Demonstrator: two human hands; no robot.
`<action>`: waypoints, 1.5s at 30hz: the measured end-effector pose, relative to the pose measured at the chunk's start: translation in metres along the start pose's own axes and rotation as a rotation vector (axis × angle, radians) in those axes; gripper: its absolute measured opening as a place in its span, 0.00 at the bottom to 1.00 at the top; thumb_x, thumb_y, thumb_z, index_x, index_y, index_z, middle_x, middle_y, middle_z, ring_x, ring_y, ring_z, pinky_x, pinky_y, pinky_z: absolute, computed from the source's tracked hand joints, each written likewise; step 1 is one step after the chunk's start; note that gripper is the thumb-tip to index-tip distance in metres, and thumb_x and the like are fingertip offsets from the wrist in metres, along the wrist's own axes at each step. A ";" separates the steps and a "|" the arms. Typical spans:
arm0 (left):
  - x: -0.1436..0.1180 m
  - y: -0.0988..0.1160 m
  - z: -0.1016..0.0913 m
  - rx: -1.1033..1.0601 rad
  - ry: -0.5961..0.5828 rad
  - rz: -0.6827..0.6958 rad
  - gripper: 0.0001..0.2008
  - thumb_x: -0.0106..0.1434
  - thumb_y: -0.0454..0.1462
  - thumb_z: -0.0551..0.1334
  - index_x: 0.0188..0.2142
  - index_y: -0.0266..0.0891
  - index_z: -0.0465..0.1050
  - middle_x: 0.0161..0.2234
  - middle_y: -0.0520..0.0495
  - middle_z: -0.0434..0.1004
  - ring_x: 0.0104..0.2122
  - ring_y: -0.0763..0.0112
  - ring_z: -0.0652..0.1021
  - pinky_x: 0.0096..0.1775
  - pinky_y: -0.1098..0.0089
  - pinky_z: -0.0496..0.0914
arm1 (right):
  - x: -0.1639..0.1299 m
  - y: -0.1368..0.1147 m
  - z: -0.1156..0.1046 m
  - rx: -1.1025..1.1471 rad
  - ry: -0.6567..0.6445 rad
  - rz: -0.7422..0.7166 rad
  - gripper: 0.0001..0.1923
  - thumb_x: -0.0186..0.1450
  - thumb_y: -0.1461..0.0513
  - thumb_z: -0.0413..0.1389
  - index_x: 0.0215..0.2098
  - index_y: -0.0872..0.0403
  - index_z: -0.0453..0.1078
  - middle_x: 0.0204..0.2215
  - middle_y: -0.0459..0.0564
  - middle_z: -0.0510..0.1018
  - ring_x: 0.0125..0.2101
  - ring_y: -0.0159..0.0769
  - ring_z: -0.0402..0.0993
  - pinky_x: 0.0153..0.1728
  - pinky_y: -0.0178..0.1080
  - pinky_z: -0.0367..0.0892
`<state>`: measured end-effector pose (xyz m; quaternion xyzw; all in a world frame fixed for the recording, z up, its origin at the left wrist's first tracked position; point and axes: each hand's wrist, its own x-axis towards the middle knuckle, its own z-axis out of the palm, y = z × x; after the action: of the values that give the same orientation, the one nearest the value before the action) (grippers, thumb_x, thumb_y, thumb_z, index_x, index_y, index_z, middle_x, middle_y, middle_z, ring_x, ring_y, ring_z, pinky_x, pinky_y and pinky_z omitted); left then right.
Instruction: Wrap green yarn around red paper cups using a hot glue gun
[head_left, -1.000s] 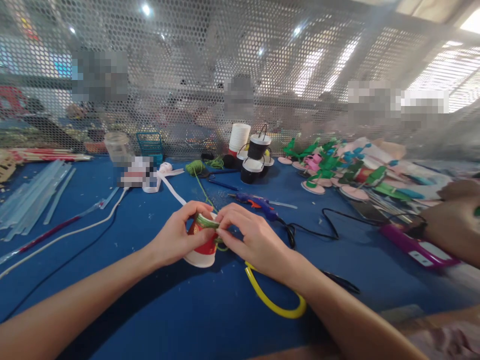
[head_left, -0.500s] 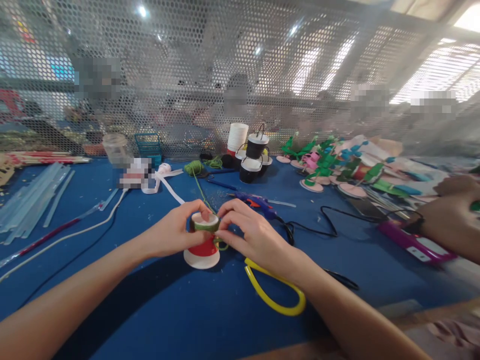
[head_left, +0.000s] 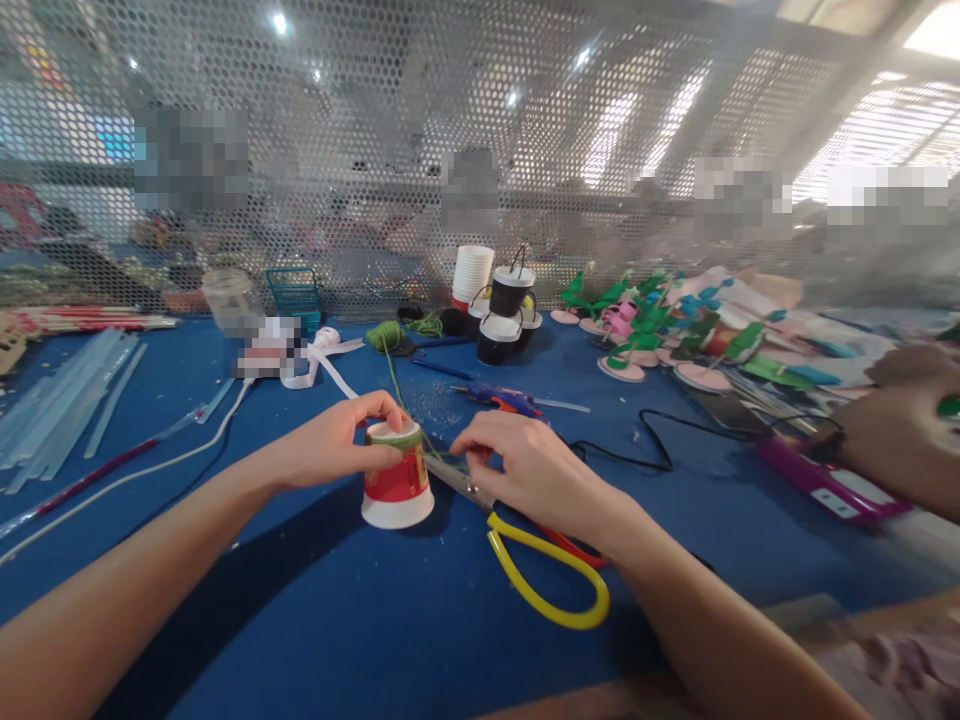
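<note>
My left hand (head_left: 334,450) grips the top of a red paper cup (head_left: 396,490), which stands upside down on the blue table (head_left: 300,620). A green band of yarn is wound around the cup's upper end. The green yarn (head_left: 397,385) runs back from the cup to a yarn ball (head_left: 385,335). My right hand (head_left: 529,472) has dropped beside the cup and closes over a pair of scissors (head_left: 551,585) with a yellow and a red handle. The blade pokes out toward the cup's base.
A blue glue gun (head_left: 504,400) with a black cord lies behind my right hand. Black cups (head_left: 501,335), a white cup stack (head_left: 472,272) and green paper flowers (head_left: 645,325) stand farther back. Glue sticks (head_left: 64,390) lie left. A co-worker's hand (head_left: 896,440) and a purple device (head_left: 832,485) are right.
My right hand left the cup's rim and came down onto the scissors. The cup was set flat on the table, with my left hand still on it.
</note>
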<state>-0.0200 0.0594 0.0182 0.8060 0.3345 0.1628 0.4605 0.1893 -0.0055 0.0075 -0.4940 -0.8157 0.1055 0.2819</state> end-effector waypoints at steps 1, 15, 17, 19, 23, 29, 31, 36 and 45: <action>0.000 0.000 -0.001 -0.002 -0.002 -0.006 0.08 0.53 0.37 0.59 0.34 0.38 0.63 0.42 0.46 0.69 0.42 0.63 0.71 0.43 0.63 0.65 | 0.000 0.002 -0.001 -0.095 0.023 -0.035 0.11 0.53 0.72 0.48 0.27 0.55 0.70 0.24 0.48 0.73 0.26 0.32 0.67 0.29 0.35 0.62; 0.002 -0.003 0.005 -0.067 -0.011 0.053 0.11 0.54 0.38 0.59 0.37 0.38 0.65 0.42 0.45 0.70 0.43 0.63 0.71 0.45 0.63 0.64 | 0.005 0.002 0.011 0.171 0.207 -0.142 0.07 0.61 0.65 0.51 0.35 0.53 0.70 0.34 0.51 0.75 0.36 0.35 0.71 0.38 0.38 0.67; 0.002 -0.003 0.010 -0.070 0.008 0.067 0.12 0.55 0.38 0.59 0.39 0.37 0.65 0.41 0.45 0.70 0.42 0.64 0.71 0.44 0.64 0.64 | 0.007 0.001 0.016 0.168 0.227 -0.205 0.10 0.61 0.68 0.48 0.37 0.52 0.70 0.39 0.51 0.75 0.40 0.34 0.71 0.41 0.38 0.66; 0.002 -0.003 0.012 -0.060 0.023 0.076 0.13 0.56 0.39 0.58 0.40 0.37 0.65 0.42 0.45 0.70 0.42 0.64 0.71 0.44 0.64 0.64 | 0.007 0.001 0.016 0.143 0.281 -0.145 0.12 0.60 0.69 0.46 0.33 0.53 0.70 0.36 0.51 0.76 0.37 0.34 0.72 0.38 0.38 0.66; 0.002 -0.005 0.013 -0.034 0.033 0.064 0.14 0.56 0.39 0.58 0.41 0.37 0.64 0.44 0.44 0.69 0.42 0.63 0.71 0.43 0.64 0.64 | 0.004 0.006 0.003 0.061 0.353 0.194 0.10 0.60 0.67 0.46 0.32 0.54 0.69 0.17 0.44 0.72 0.19 0.31 0.68 0.25 0.36 0.64; 0.002 -0.006 0.013 -0.034 0.040 0.037 0.14 0.56 0.38 0.57 0.42 0.37 0.64 0.43 0.45 0.69 0.40 0.65 0.71 0.41 0.65 0.65 | 0.003 0.009 -0.003 -0.027 0.495 0.044 0.09 0.59 0.67 0.49 0.35 0.54 0.69 0.32 0.51 0.76 0.35 0.37 0.71 0.36 0.40 0.65; 0.001 -0.005 0.016 -0.018 0.040 0.059 0.14 0.55 0.37 0.57 0.42 0.37 0.64 0.43 0.45 0.69 0.40 0.66 0.71 0.42 0.65 0.65 | 0.005 0.006 0.004 0.089 0.424 -0.059 0.09 0.60 0.66 0.49 0.36 0.54 0.69 0.35 0.51 0.76 0.35 0.34 0.71 0.35 0.37 0.67; 0.001 -0.002 0.018 0.018 0.064 0.099 0.15 0.52 0.34 0.58 0.41 0.37 0.63 0.42 0.46 0.69 0.41 0.66 0.70 0.44 0.65 0.64 | 0.005 0.008 0.011 0.196 0.371 0.097 0.10 0.61 0.61 0.51 0.38 0.56 0.70 0.27 0.48 0.76 0.23 0.30 0.70 0.26 0.34 0.66; 0.002 -0.002 0.008 -0.211 0.040 0.044 0.17 0.50 0.34 0.61 0.41 0.38 0.62 0.39 0.48 0.69 0.41 0.66 0.72 0.43 0.64 0.65 | 0.005 0.018 -0.005 0.267 0.391 0.141 0.14 0.59 0.60 0.50 0.43 0.55 0.66 0.40 0.54 0.73 0.29 0.32 0.69 0.26 0.35 0.65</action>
<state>-0.0150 0.0570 0.0122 0.7567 0.3066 0.2233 0.5324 0.2039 0.0072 0.0051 -0.5191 -0.6879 0.1343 0.4892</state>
